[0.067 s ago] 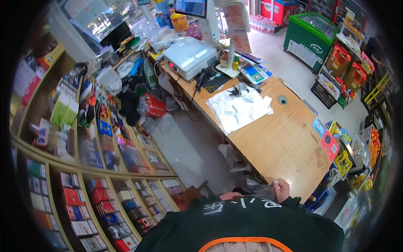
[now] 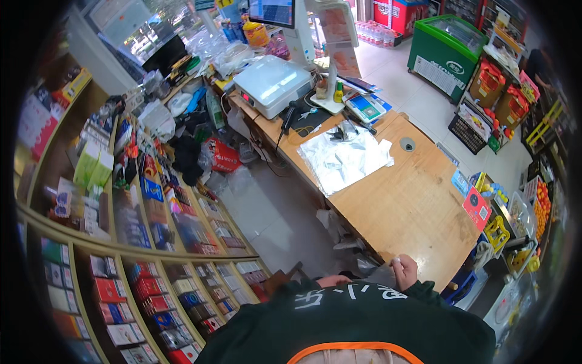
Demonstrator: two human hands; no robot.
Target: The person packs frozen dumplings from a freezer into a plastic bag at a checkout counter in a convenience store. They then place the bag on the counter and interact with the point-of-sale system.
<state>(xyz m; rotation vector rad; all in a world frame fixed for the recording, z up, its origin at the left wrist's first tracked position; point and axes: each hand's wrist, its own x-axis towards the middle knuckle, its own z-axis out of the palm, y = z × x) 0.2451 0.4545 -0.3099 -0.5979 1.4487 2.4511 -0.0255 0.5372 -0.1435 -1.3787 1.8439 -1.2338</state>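
My right hand (image 2: pixel 405 271) is closed at the near left corner of the wooden counter (image 2: pixel 412 206), thumb on top. A greyish, crumpled, film-like thing (image 2: pixel 383 276) lies right beside its fingers; whether the hand grips it I cannot make out. To its left, only a strip of my left hand (image 2: pixel 334 280) shows above the dark green garment (image 2: pixel 351 315) with white lettering; its fingers are hidden. Farther up the counter, out of reach of both hands, lies a flat sheet of clear, shiny plastic (image 2: pixel 342 161) with small dark items at its top.
A white box-shaped machine (image 2: pixel 273 85), a handheld scanner (image 2: pixel 288 118), a monitor (image 2: pixel 273 12) and a payment device (image 2: pixel 367 108) stand at the counter's far end. Shelves of small boxes (image 2: pixel 115 291) line the left. Baskets of goods and a green chest freezer (image 2: pixel 447 57) are at right.
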